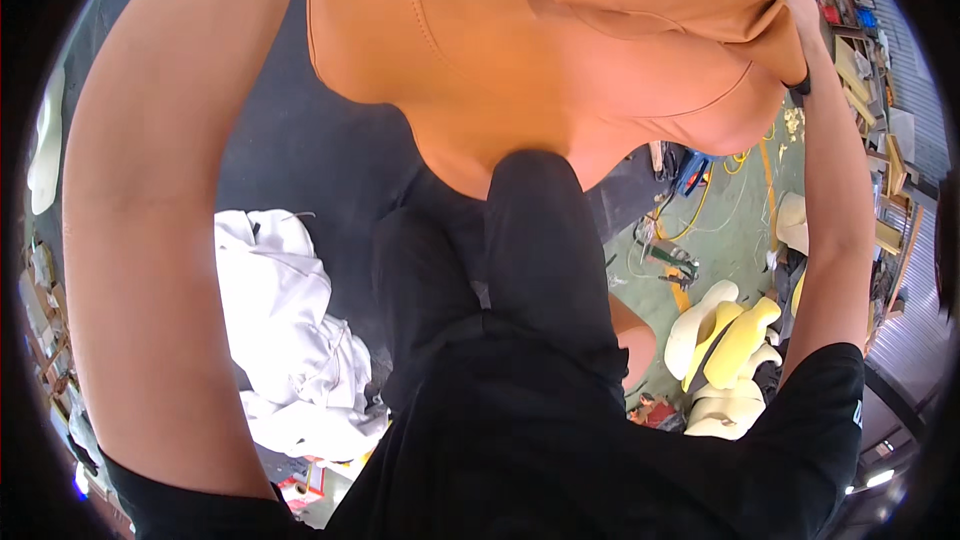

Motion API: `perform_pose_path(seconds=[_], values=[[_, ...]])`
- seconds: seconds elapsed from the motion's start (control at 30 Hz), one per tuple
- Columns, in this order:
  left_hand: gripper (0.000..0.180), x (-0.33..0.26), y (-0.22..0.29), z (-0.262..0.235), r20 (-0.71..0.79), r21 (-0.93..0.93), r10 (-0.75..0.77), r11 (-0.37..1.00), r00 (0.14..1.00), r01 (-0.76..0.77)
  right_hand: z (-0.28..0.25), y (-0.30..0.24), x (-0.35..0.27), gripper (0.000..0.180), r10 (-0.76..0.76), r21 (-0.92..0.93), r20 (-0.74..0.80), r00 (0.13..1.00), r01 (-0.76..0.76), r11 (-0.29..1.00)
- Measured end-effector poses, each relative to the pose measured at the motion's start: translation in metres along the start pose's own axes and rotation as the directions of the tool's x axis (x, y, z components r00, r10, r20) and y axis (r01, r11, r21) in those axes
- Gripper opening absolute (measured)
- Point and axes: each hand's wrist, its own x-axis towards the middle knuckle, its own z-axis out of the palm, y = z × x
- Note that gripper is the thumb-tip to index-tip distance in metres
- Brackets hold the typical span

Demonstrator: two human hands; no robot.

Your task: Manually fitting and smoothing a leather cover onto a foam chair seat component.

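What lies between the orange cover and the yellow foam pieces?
In the head view, below the orange cover lie a blue object, a yellow cable and a green object on green floor.

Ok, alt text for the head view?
A stitched orange leather-like cover fills the upper middle, the right hand at its right edge, the left hand out of frame. Below are black trousers; crumpled white cloth lies at left, rounded yellow and cream foam-like pieces at lower right.

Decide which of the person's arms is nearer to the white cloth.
Left. The left arm runs along the left edge of the white cloth in view; the right arm is over on the picture's far right.
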Motion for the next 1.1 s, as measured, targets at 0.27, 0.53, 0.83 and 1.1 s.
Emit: perform_pose_path(seconds=[0.27, 0.53, 0.83, 1.1], values=[[0.046, -0.003, 0.005, 0.004, -0.003, 0.041, 0.067, 0.997, 0.998, -0.067, 0.017, -0.032, -0.032, 0.041, 0.032, 0.05, -0.101, 0.994, -0.027, 0.998], [0.047, -0.026, 0.014, -0.001, 0.007, 0.02, -0.005, 1.0, 1.0, 0.004, 0.032, -0.072, -0.051, 0.042, 0.177, 0.195, -0.147, 0.973, -0.147, 0.97], [0.05, -0.043, 0.044, 0.014, 0.019, -0.052, -0.117, 0.992, 0.993, 0.118, 0.026, -0.086, -0.083, 0.041, 0.259, 0.295, -0.198, 0.945, -0.195, 0.936], [0.05, -0.055, 0.057, 0.019, 0.014, 0.042, -0.058, 0.997, 0.998, 0.057, 0.026, -0.095, -0.1, 0.037, 0.344, 0.354, -0.215, 0.914, -0.255, 0.9]])
